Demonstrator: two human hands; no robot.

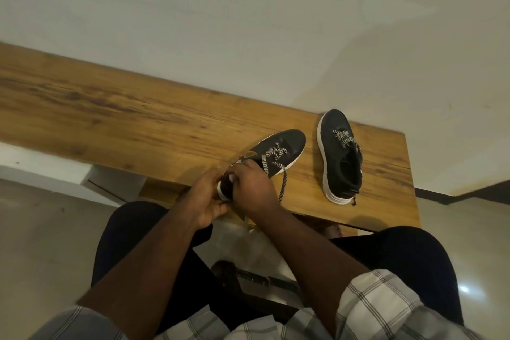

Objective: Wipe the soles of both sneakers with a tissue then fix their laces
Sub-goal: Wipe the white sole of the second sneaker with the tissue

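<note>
Two dark sneakers with white soles and black-and-white checked laces lie on a wooden table point(138, 119). The left sneaker point(284, 143) sits at the table's near edge, toe pointing away to the right. My left hand point(205, 201) holds its heel from the left. My right hand point(252, 188) grips the heel opening from above, with something small and white showing between the fingers. One loose lace point(283, 185) trails from this shoe toward the table edge. The right sneaker point(340, 157) stands apart at the right, upright, laces loosely crossed.
The table runs far to the left along a white wall point(248, 8); its right end is just past the right sneaker. My dark-trousered knees sit under the near edge. A dark object lies on the pale floor point(36, 243) between my legs.
</note>
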